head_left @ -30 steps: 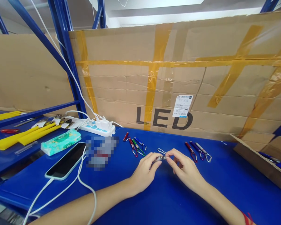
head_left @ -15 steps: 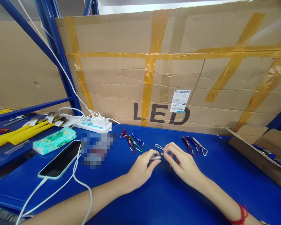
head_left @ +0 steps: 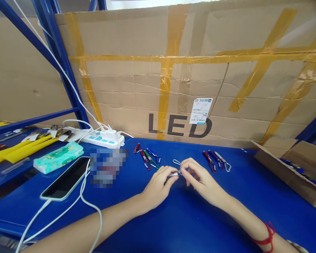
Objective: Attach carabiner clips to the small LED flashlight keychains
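Small silver keychain flashlight (head_left: 175, 173) is being pinched between both hands just above the blue surface (head_left: 200, 218): left hand (head_left: 158, 186) fingers gripping its body, right hand (head_left: 200, 181) fingers pinching the clip end. Coloured keychain flashlights (head_left: 147, 157) are lying just beyond the left fingers, three more (head_left: 216, 160) beyond the right.

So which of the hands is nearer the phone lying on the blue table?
Left. The left hand sits right of the phone, gripping a small silver keychain light. The right hand pinches the light's other end, farther from the phone.
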`<state>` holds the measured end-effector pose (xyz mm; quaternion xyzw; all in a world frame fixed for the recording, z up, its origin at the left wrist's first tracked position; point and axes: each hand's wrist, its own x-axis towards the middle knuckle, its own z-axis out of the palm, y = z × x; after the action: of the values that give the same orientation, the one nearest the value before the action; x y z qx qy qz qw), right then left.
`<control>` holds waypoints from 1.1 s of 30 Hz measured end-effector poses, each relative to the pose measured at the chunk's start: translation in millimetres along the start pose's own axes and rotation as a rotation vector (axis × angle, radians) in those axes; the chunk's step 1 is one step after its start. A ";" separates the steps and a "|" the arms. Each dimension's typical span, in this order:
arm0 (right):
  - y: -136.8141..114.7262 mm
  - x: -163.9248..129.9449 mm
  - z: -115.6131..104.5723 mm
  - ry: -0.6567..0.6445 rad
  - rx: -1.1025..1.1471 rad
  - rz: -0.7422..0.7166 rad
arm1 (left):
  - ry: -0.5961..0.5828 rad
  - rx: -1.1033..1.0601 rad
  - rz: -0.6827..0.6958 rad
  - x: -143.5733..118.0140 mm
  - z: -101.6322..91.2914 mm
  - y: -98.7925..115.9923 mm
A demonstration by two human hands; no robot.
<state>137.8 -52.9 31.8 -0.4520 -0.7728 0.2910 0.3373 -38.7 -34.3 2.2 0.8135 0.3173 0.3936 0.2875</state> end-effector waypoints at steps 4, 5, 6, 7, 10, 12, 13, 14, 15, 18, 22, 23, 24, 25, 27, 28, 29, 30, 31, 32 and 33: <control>0.5 0.5 -0.1 -0.018 0.027 0.004 | -0.005 0.015 0.030 -0.4 -0.9 0.8; 0.7 0.8 -0.2 -0.022 0.041 0.004 | -0.004 0.017 0.035 -0.2 -0.9 0.8; 0.9 1.2 -0.4 -0.027 0.056 0.003 | -0.003 0.018 0.042 0.2 -0.9 0.6; 1.1 1.5 -0.7 -0.035 0.072 0.001 | -0.002 0.020 0.049 0.6 -0.8 0.4; 1.3 2.0 -1.0 -0.050 0.113 0.003 | -0.003 0.029 0.065 1.0 -0.5 -0.4; 1.6 2.2 -0.6 -0.053 0.136 0.009 | -0.005 0.030 0.069 0.5 -0.6 -0.8; 2.1 2.3 -0.3 -0.056 0.149 0.012 | -0.007 0.030 0.068 0.1 -0.6 -0.8; 2.7 2.6 0.0 -0.060 0.164 0.017 | -0.010 0.029 0.064 -0.4 -0.8 -0.8; 3.6 2.9 0.4 -0.065 0.180 0.024 | -0.014 0.029 0.060 -0.8 -0.9 -0.7; 6.8 4.1 1.3 -0.078 0.217 0.050 | -0.030 0.032 0.041 -1.4 -1.3 -0.3; 10.3 5.3 2.4 -0.082 0.248 0.070 | -0.045 0.046 0.017 -0.6 -0.8 -0.6; 10.8 5.6 2.9 -0.080 0.259 0.075 | -0.047 0.047 0.010 -0.5 -0.5 -0.9; 11.0 5.8 3.7 -0.078 0.273 0.082 | -0.049 0.047 0.002 -0.5 -0.1 -1.2; 11.0 5.9 4.6 -0.074 0.288 0.091 | -0.050 0.044 -0.007 -0.8 0.4 -1.4; 10.6 6.1 7.0 -0.063 0.317 0.117 | -0.053 0.034 -0.031 -1.8 1.1 -1.7; 10.3 6.0 8.3 -0.057 0.326 0.132 | -0.052 0.028 -0.043 -2.5 1.4 -1.8; 9.9 5.9 9.6 -0.049 0.329 0.147 | -0.052 0.021 -0.055 -3.1 1.5 -1.9; 9.6 5.7 10.6 -0.042 0.325 0.159 | -0.052 0.015 -0.066 -3.7 1.5 -2.0; 9.4 5.5 11.5 -0.038 0.316 0.169 | -0.054 0.012 -0.073 -4.0 1.4 -2.1; 9.3 5.3 12.0 -0.037 0.304 0.177 | -0.056 0.012 -0.081 -4.2 1.2 -2.3; 9.3 5.0 12.3 -0.038 0.289 0.186 | -0.060 0.012 -0.087 -4.1 1.0 -2.6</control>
<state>131.0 -46.3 18.6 -0.4627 -0.6842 0.4373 0.3558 -40.7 -35.9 -2.1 0.8120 0.3462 0.3542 0.3087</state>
